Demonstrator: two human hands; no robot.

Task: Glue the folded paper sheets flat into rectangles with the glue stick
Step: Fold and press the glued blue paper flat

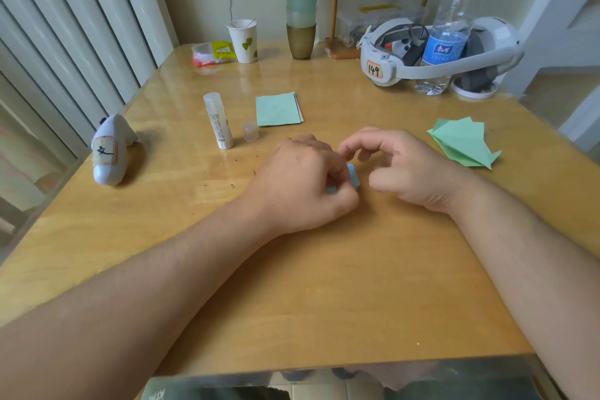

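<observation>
Soft daylight, wide-angle warp, glossy glare

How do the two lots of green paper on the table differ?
The green stack beside the glue stick lies flat, square and neatly aligned; the green pile on the right is creased into pointed, fanned-out shapes. The stack shows an orange edge; the pile looks all green. Both lie untouched.

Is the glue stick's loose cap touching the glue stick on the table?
Apart. The head view shows bare table between the cap and the glue stick.
</observation>
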